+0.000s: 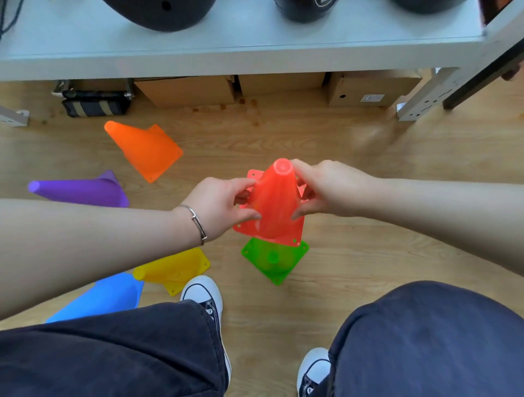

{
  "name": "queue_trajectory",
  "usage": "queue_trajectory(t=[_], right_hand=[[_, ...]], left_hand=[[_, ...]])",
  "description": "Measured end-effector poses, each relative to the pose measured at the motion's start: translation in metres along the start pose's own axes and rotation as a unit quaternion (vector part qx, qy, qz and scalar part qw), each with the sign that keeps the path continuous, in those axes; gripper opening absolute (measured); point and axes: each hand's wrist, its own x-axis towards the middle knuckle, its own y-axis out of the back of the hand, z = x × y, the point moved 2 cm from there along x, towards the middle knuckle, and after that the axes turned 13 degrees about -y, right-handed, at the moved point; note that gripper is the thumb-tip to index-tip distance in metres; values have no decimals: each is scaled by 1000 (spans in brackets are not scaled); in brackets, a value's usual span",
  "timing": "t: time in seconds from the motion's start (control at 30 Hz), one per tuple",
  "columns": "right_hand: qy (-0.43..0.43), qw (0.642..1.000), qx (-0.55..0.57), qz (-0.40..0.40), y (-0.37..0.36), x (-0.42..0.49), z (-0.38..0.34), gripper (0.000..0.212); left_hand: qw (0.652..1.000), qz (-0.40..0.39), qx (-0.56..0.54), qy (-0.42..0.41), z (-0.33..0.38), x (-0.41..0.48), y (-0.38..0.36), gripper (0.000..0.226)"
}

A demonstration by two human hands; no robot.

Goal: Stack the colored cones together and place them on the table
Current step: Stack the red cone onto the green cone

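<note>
Bare wooden floor point(354, 175) lies open at centre right of the frame. At left, the orange cone point(144, 148), purple cone point(82, 191), yellow cone point(173, 269) and blue cone point(105, 297) crowd the floor. Cardboard boxes point(187, 90) fill the space under the desk point(226, 59) at top.

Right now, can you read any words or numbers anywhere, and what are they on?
No text here can be read clearly.
White label on the cardboard box under the table: print too small to read.
Round logo on the dark helmet: cut off, unreadable.
Ankle patch on the sneaker: too blurred.
The cones show no writing.
</note>
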Motion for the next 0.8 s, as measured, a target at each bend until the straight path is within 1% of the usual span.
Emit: queue_trajectory(t=[0.2, 0.37, 0.47, 0.6, 0.7, 0.8], right_hand=[[35, 999, -26, 1, -7, -30, -10, 75], [58, 996, -49, -47, -28, -41, -15, 73], [62, 994, -52, -69, -44, -39, -14, 76], [84, 993, -70, -33, -63, -36, -7, 79], [82, 992, -92, -13, -83, -37, -1, 79], [75, 992, -101, -6, -109, -38, 5, 78]], left_hand=[[999, -36, -16, -30, 11, -26, -8, 65], [996, -75, -9, -44, 9, -47, -18, 66], [995, -91, 7, -49, -1, -51, -31, 68], [995, -87, 6, -44, -13, -49, -52, 68], [996, -85, 4, -31, -21, -50, -72, 66], [995, -98, 23, -25, -32, -50, -95, 67]])
